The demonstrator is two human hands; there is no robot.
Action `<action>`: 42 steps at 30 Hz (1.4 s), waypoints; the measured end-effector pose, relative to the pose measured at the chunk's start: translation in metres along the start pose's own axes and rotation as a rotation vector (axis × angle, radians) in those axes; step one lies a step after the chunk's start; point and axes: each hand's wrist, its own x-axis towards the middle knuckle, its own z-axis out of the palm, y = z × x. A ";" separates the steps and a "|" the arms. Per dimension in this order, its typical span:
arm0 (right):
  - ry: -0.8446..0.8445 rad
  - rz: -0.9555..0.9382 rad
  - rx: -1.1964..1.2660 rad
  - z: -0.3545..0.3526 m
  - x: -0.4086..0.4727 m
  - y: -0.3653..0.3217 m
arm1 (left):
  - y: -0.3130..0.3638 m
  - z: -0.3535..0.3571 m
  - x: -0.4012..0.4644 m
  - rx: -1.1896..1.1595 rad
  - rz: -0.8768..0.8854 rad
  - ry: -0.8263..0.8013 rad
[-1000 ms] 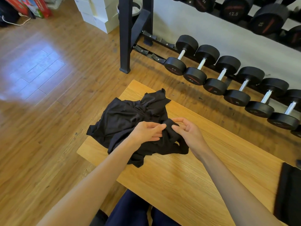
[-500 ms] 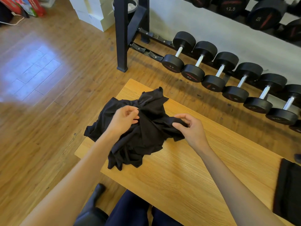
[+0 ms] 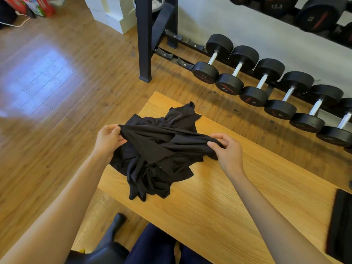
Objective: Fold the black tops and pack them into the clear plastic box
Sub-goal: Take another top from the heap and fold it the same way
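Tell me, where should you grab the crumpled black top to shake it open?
Probably along its upper edge: the left hand and right hand pinch the black top there from opposite sides, the edge pulled taut while the rest hangs bunched.

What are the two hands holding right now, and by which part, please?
A black top: the left hand and right hand pinch opposite ends of one stretched edge.

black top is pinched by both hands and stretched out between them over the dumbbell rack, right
Not quite. The head view shows the left hand and right hand pinching the black top and stretching it between them, but over the wooden table, not the dumbbell rack.
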 end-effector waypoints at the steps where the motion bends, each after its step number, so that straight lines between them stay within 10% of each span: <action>1: 0.022 0.015 0.008 0.000 0.001 0.000 | 0.000 -0.002 0.000 -0.015 -0.003 0.003; 17: 0.202 -0.032 -0.047 0.001 0.019 -0.011 | 0.013 -0.012 0.011 0.144 0.145 0.088; 42: 0.003 -0.015 0.109 0.001 0.003 -0.037 | 0.035 0.031 -0.031 0.541 0.521 -0.200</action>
